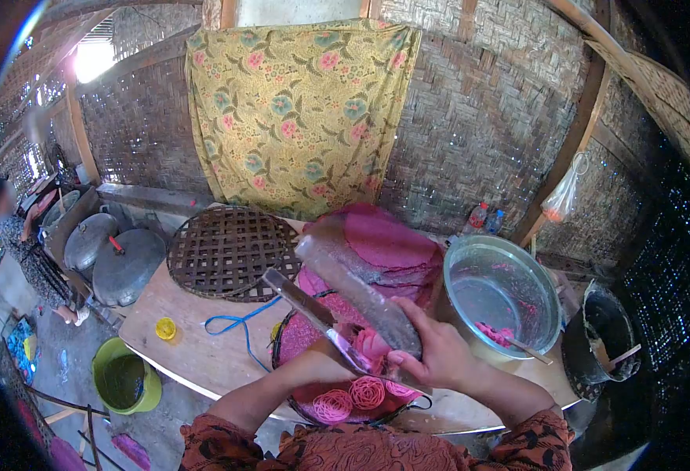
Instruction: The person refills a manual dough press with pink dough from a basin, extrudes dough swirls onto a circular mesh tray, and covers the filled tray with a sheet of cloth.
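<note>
A two-part hand press with long, flat arms is held over the table in front of me. Pink dough shows between its two parts. My right hand is closed around the thick upper part. At the lower part, my left hand is wrapped round it, its fingers mostly hidden behind the press. Below lie round nests of pink dough strands on a dark-rimmed round tray.
A large metal basin with pink dough and a spoon stands right, beside a black bucket. A woven bamboo tray and blue strap lie left. A green bucket is on the floor; another person stands far left.
</note>
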Demonstrator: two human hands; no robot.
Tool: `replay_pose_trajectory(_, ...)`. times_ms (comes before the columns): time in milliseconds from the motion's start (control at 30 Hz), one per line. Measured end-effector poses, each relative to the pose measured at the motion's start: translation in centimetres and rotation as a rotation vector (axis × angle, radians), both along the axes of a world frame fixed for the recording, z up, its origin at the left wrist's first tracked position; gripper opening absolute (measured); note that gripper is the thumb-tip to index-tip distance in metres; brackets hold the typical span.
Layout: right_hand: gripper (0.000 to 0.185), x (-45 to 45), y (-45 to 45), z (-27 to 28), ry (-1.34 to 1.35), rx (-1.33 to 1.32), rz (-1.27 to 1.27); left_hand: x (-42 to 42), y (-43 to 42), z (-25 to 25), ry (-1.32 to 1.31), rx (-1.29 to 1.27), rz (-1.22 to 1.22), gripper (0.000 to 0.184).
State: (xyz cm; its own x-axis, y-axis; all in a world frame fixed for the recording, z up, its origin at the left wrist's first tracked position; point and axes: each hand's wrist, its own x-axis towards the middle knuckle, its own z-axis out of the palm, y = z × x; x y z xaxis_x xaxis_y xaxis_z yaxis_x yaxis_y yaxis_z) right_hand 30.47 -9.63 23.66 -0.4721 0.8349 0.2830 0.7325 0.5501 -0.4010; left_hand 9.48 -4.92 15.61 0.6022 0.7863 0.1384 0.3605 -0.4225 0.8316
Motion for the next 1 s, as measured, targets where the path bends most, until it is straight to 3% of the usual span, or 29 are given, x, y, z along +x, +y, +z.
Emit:
replay_pose_trajectory(100,0.074,0.1,0.3,-1.8,-0.028,-0.136,-0.047,0.9,1.0,-4.2,0.027,-0.233,-0.024,0.077)
replay_pose_trajectory(133,0.074,0.5,0.6,-2.5,0.087,-0.24,0.004,0.9,1.1,-6.7,-0.172,-0.197,-0.029,0.076)
replay_pose_trajectory(200,0.074,2.8,1.7,-4.3,0.201,-0.356,0.062,0.0,0.6,-6.7,-0.115,-0.219,-0.031,0.077)
replay_pose_trajectory(233,0.081,5.7,2.1,-5.7,0.421,-0.909,0.116,-0.6,0.4,-6.2,-0.055,-0.231,-0.041,0.078)
replay_pose_trajectory(267,0.087,7.1,2.0,-7.0,0.635,-1.466,0.163,-1.5,0.8,-2.9,0.203,-0.422,-0.223,0.083)
replay_pose_trajectory(333,0.095,6.6,0.4,-9.5,0.742,-1.56,0.247,-3.4,0.0,-0.3,-0.271,0.147,-0.223,0.079)
replay_pose_trajectory(367,0.103,6.2,-0.1,-10.5,0.864,-1.64,0.33,-4.5,1.1,-2.7,-0.618,-0.197,-0.256,0.081)
replay_pose_trajectory(400,0.109,5.7,0.2,-11.4,0.851,-1.718,0.443,-4.4,3.6,-2.6,-1.102,-0.644,0.033,0.076)
replay_pose_trajectory(433,0.107,5.1,0.3,-11.1,0.871,-1.728,0.409,-3.6,1.8,2.9,-1.423,-0.339,-0.158,0.078)
replay_pose_trajectory(500,0.102,3.8,1.6,-11.9,0.892,-1.882,0.492,-6.1,4.0,3.5,-1.581,-0.581,-0.086,0.076)
replay_pose_trajectory(533,0.099,3.2,2.1,-11.3,0.869,-1.854,0.376,-7.0,5.4,2.2,-1.582,-0.588,-0.06,0.076)
replay_pose_trajectory(600,0.096,2.0,3.5,-10.3,0.769,-1.789,0.196,-8.3,9.1,-3.1,-1.65,-0.645,-0.306,0.071)
replay_pose_trajectory(767,0.088,-1.2,5.2,-10.4,0.537,-1.698,-0.001,-9.1,11.1,-13.2,-1.833,-0.604,-0.102,0.058)
replay_pose_trajectory(833,0.08,-2.2,4.9,-9.0,0.418,-1.635,-0.034,-9.2,10.6,-13.9,-1.853,-0.533,-0.055,0.056)
replay_pose_trajectory(900,0.075,-2.9,5.0,-7.8,0.373,-1.607,-0.028,-9.0,9.6,-13.6,-1.954,-0.535,0.032,0.04)
replay_pose_trajectory(933,0.074,-2.8,5.4,-8.2,0.37,-1.544,-0.007,-9.3,10.1,-13.2,-1.875,-0.396,0.021,0.039)
replay_pose_trajectory(1000,0.072,-2.8,6.0,-9.3,0.353,-1.483,-0.025,-10.5,10.2,-11.4,-1.879,-0.368,-0.011,0.039)
